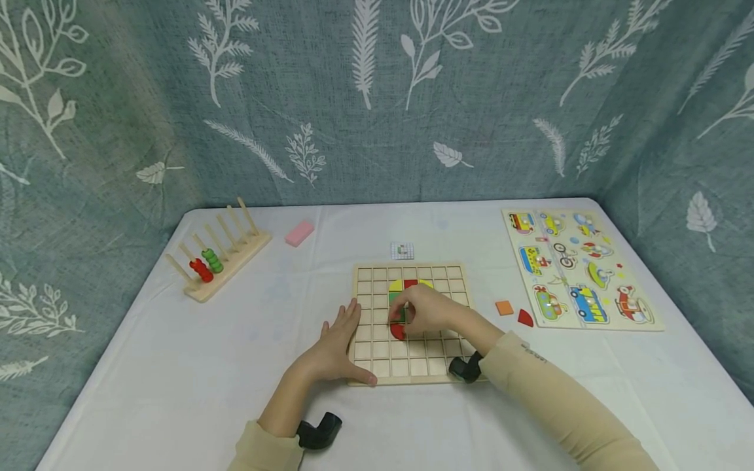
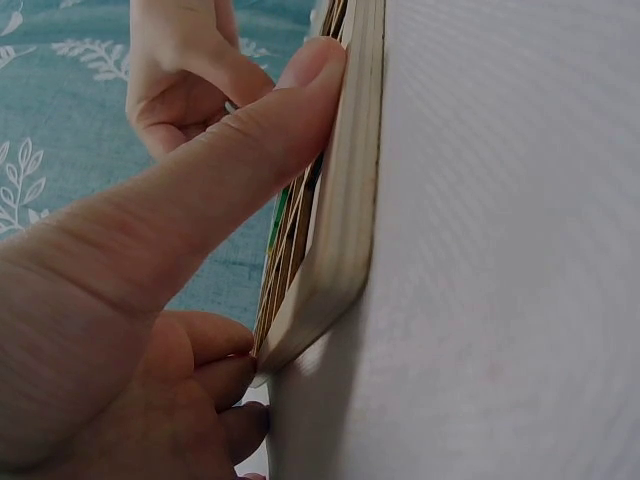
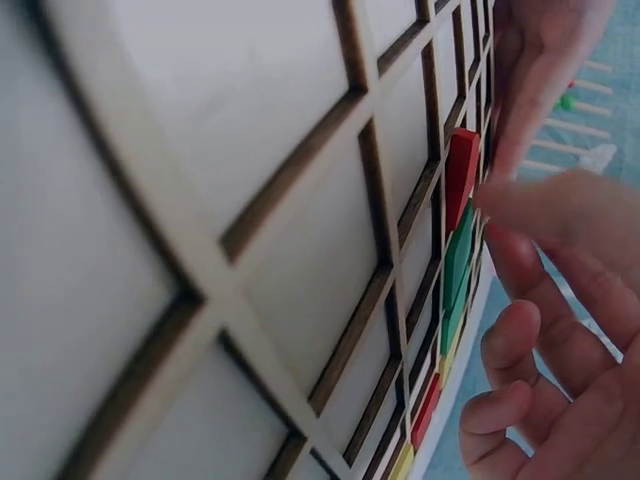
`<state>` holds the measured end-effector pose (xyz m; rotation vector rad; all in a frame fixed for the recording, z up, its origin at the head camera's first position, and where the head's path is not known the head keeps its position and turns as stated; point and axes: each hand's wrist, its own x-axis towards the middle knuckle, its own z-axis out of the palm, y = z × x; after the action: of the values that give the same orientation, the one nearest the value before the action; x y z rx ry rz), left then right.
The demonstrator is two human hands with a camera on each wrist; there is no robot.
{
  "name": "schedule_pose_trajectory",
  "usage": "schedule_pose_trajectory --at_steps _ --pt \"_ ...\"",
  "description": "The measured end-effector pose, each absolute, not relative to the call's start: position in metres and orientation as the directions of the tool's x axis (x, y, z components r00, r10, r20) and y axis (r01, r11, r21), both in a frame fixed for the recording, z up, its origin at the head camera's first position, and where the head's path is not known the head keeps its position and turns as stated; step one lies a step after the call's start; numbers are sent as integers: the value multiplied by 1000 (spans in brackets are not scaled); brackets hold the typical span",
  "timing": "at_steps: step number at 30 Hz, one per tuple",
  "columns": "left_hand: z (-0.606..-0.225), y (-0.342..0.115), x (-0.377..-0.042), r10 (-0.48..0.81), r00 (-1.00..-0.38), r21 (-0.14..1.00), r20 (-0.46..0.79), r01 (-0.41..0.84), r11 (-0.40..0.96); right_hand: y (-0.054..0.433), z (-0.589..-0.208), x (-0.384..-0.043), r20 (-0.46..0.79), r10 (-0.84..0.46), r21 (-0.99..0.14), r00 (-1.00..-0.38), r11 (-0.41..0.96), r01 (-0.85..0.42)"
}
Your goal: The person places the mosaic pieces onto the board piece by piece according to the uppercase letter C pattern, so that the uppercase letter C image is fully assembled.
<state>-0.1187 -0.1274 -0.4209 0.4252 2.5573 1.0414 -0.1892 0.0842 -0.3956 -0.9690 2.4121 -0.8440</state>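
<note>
My left hand lies spread on the left side of a wooden grid board, its thumb on the front left corner. The left wrist view shows that thumb pressing the board's rim. Over the board's middle, my right hand pinches a red rounded piece at its cell, thumb and forefinger together. The right wrist view shows the red piece beside the fingertips, next to green pieces. Behind sit another red piece and yellow pieces; the hand partly hides this group.
An orange square and a red quarter-circle lie right of the board, near a picture puzzle. A small pattern card lies behind the board. At left stand a peg rack with red and green beads and a pink block.
</note>
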Motion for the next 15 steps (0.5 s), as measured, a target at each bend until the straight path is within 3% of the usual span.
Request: schedule_pose_trajectory --at_steps 15 --pt "-419 -128 -118 402 -892 718 -206 141 681 83 -400 -189 -155 -721 -597 -675 613 -518"
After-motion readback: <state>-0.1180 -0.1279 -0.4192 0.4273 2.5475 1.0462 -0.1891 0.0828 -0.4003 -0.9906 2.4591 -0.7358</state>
